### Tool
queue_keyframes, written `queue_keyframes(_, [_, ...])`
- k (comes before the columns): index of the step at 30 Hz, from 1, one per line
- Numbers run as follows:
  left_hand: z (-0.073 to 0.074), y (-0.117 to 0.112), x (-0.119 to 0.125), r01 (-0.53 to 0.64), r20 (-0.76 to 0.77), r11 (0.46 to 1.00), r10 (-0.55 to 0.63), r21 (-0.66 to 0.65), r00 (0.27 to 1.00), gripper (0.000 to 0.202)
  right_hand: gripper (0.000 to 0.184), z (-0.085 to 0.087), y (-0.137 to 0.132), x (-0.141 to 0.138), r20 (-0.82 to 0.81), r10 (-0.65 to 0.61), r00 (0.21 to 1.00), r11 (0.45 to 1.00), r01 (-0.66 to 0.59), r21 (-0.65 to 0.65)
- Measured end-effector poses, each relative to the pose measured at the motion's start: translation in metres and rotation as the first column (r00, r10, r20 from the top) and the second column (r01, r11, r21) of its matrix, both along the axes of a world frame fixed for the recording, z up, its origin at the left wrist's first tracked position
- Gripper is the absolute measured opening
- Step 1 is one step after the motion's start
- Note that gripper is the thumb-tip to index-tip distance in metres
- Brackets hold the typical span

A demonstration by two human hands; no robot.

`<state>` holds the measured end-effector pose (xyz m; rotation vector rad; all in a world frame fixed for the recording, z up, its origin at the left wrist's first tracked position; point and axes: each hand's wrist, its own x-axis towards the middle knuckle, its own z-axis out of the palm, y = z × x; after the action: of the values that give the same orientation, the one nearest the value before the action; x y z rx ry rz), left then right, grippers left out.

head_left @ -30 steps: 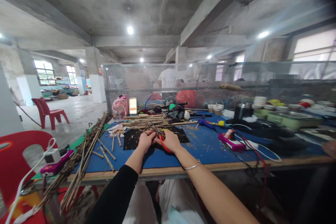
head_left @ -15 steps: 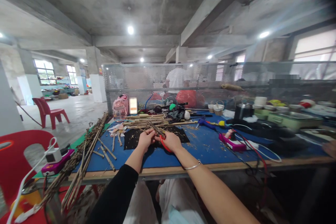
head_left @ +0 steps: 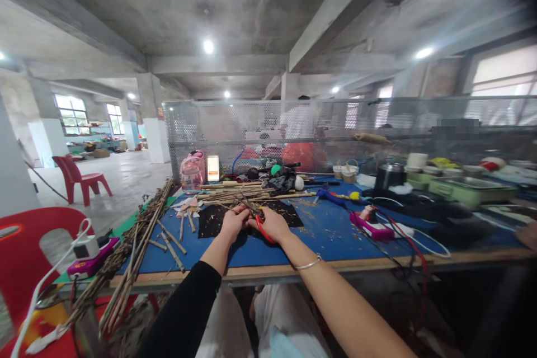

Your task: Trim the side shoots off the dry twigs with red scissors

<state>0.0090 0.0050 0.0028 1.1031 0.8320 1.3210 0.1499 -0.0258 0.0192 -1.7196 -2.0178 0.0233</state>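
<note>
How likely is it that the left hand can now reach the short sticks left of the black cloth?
Probably yes. Between the left hand and the short sticks I see only flat black cloth and blue mat, nothing standing. But that hand looks busy by the red tool.

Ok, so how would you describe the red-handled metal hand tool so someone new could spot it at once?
On the long blue-topped table, find the black, chip-strewn cloth. At its near edge, the person's bare right hand grips the red-handled metal hand tool. Bright red colouring sets it apart from the thin brown sticks lying beyond.
</note>
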Motion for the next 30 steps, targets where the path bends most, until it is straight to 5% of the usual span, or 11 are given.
queue_keyframes(15, [0.0060, -0.0020, -0.0014, -0.030, 0.074, 0.998, 0.034, -0.053, 0.997, 0.029, 0.057, -0.0021, 0.0034, 0.0023, 0.007, -0.099, 0.995, 0.995, 0.099, -0.030])
queue_keyframes(22, [0.0044, -0.0010, -0.0012, -0.102, 0.032, 0.993, 0.104, -0.058, 0.994, 0.025, 0.055, 0.0017, -0.0025, 0.0013, 0.015, -0.055, 0.998, 0.998, 0.055, -0.033])
queue_keyframes(30, [0.0048, -0.0057, -0.0003, -0.023, -0.075, 1.000, 0.022, -0.005, 0.997, 0.027, 0.055, 0.0005, -0.0019, 0.0017, -0.008, -0.001, 1.000, 1.000, 0.001, 0.009])
